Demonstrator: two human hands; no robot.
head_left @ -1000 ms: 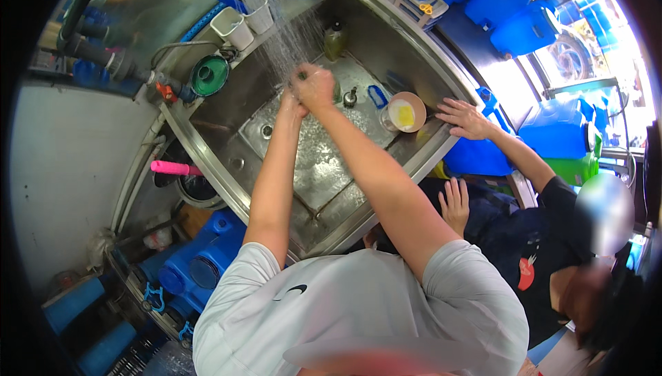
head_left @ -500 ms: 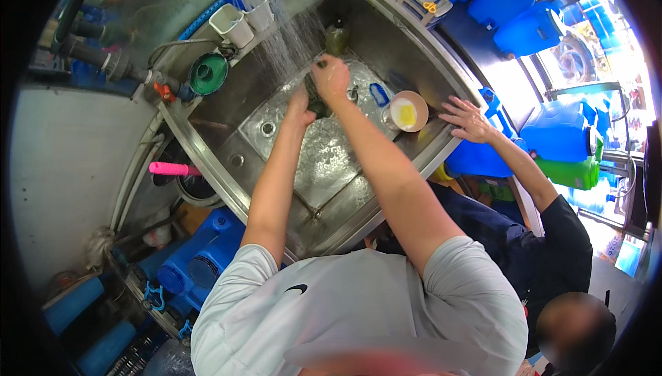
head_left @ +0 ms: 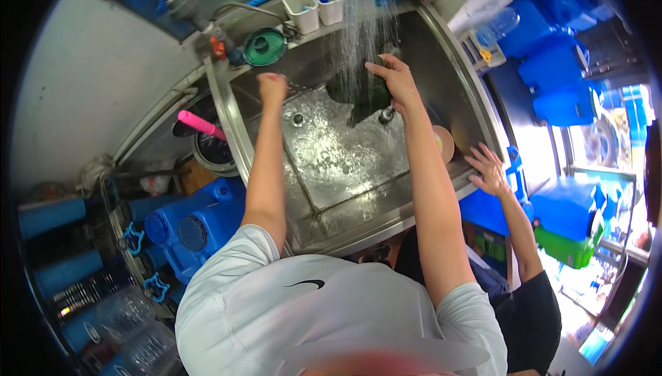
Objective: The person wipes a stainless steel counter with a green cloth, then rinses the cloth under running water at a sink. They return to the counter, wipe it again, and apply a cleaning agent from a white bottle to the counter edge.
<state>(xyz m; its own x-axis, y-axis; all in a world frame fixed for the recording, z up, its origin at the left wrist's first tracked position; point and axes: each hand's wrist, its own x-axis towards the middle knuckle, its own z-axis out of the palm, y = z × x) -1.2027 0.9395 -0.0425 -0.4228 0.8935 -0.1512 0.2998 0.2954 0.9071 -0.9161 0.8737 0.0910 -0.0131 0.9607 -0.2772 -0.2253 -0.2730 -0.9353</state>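
Note:
Under a stream of falling water [head_left: 363,24], my right hand [head_left: 400,85] grips a dark green, rounded thing [head_left: 372,91] over the sink; its exact kind is blurred by the water. My left hand [head_left: 272,88] is apart from it, near the sink's left wall, fingers curled with nothing visible in them. Below the green thing, a small dark cylindrical piece [head_left: 387,115] shows by my right wrist. The steel sink [head_left: 324,148] has a wet, shiny bottom with a round drain [head_left: 298,119]. My right forearm partly hides a pinkish bowl [head_left: 445,145].
Another person's hand [head_left: 489,170] rests on the sink's right rim. Along the back ledge are white containers [head_left: 301,9] and a green round lid-like piece [head_left: 265,46]. A pink handle [head_left: 200,124] sticks up at left. Blue jugs [head_left: 207,221] stand beside the sink.
My left hand has let go of the green thing and moved left. My right hand holds it under the falling water. The view has shifted, and the bowl is now partly covered by my forearm.

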